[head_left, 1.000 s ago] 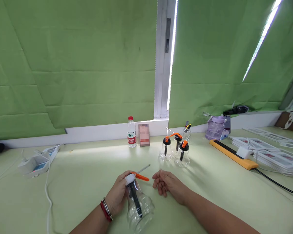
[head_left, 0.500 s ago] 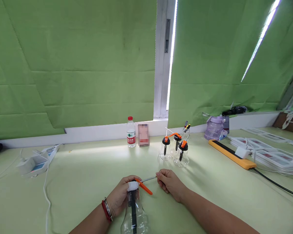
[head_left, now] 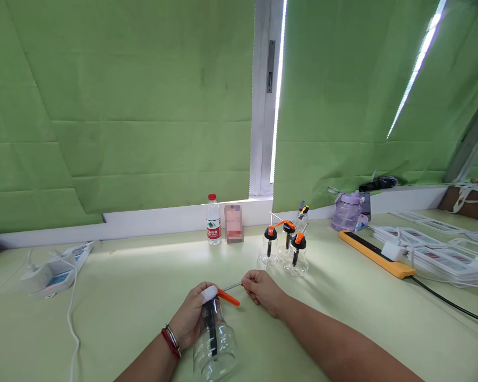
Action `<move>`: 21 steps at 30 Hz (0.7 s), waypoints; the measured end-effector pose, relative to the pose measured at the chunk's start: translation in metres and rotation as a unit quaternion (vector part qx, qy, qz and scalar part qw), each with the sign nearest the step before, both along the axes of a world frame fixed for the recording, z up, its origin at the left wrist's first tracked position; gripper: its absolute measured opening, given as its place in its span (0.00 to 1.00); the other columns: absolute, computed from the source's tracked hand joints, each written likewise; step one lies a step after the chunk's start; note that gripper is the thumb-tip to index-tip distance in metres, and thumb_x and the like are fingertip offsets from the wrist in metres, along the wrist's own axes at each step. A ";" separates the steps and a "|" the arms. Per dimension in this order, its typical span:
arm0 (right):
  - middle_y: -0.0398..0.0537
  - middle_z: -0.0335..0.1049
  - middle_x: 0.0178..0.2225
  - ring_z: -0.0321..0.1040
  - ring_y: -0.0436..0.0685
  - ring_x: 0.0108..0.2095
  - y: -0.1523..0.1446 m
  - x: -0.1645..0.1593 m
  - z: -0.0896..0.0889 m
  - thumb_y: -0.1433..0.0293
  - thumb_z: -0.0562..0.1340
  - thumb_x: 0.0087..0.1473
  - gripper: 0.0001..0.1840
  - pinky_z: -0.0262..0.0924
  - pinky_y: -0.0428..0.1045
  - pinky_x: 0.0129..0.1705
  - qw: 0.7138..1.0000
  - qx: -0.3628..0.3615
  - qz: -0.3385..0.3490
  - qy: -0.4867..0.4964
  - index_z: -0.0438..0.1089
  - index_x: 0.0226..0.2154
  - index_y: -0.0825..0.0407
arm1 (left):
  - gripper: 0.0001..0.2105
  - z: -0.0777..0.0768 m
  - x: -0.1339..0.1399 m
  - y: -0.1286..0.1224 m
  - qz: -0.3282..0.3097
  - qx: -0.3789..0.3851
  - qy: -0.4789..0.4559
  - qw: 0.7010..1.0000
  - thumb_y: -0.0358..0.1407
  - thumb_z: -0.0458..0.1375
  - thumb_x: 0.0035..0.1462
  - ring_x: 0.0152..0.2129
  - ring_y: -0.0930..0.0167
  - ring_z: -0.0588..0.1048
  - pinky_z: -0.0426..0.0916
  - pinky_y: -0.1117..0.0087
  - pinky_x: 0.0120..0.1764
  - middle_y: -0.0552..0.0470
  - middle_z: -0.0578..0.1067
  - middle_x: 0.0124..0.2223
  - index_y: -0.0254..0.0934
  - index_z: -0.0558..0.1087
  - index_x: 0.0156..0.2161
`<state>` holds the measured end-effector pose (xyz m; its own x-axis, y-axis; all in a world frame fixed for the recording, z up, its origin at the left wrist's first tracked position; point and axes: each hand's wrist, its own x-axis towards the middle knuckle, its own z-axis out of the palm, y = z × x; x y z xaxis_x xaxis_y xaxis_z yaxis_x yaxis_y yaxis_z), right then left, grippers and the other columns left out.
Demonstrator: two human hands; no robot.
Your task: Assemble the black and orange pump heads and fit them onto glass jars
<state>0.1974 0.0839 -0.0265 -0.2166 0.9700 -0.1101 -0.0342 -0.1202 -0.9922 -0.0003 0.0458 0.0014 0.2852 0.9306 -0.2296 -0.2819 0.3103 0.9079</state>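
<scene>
My left hand [head_left: 190, 319] is closed around the neck of a clear bottle [head_left: 225, 347] with a black tube inside; a white wrap covers the thumb, which lies over the bottle's top. An orange lever [head_left: 228, 297] sticks out from the top to the right. A thin metal rod [head_left: 231, 286] runs from the bottle's top to my right hand [head_left: 264, 292], which pinches its far end. How the rod meets the cap is hidden by my left thumb.
Several clear jars with black-and-orange tops [head_left: 270, 233] stand ahead to the right. Behind are a red-capped water bottle [head_left: 213, 220] and a blurred pink card [head_left: 233, 224]. An orange power strip [head_left: 376, 254], a purple jug [head_left: 346, 212] and white stacked panels [head_left: 442, 260] lie right; white cables [head_left: 72, 323] left.
The bottle, with my left hand on it, has moved slightly left and tilted, showing more of its base. My right hand has shifted left with the rod still pinched.
</scene>
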 end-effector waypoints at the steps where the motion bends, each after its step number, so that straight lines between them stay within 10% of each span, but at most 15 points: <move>1: 0.34 0.57 0.16 0.48 0.43 0.15 0.005 -0.001 -0.001 0.61 0.65 0.42 0.15 0.44 0.41 0.15 1.000 0.005 0.001 0.001 0.63 0.26 0.53 | 0.13 0.000 -0.002 0.002 0.007 0.008 -0.009 1.000 0.42 0.62 0.47 0.14 0.76 0.65 0.61 0.75 0.20 0.58 0.68 0.19 0.37 0.65 0.30; 21: 0.36 0.60 0.16 0.51 0.43 0.13 0.023 0.002 -0.008 0.61 0.61 0.48 0.12 0.44 0.41 0.11 1.000 -0.009 0.013 -0.015 0.65 0.28 0.54 | 0.14 -0.007 -0.004 0.018 0.009 0.028 0.010 1.000 0.44 0.62 0.48 0.14 0.75 0.67 0.65 0.72 0.20 0.57 0.69 0.20 0.36 0.66 0.33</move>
<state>0.1995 0.1070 -0.0347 -0.2372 0.9622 -0.1340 -0.0011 -0.1382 -0.9904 -0.0038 0.0642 -0.0059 0.2646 0.9471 -0.1815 -0.2693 0.2533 0.9292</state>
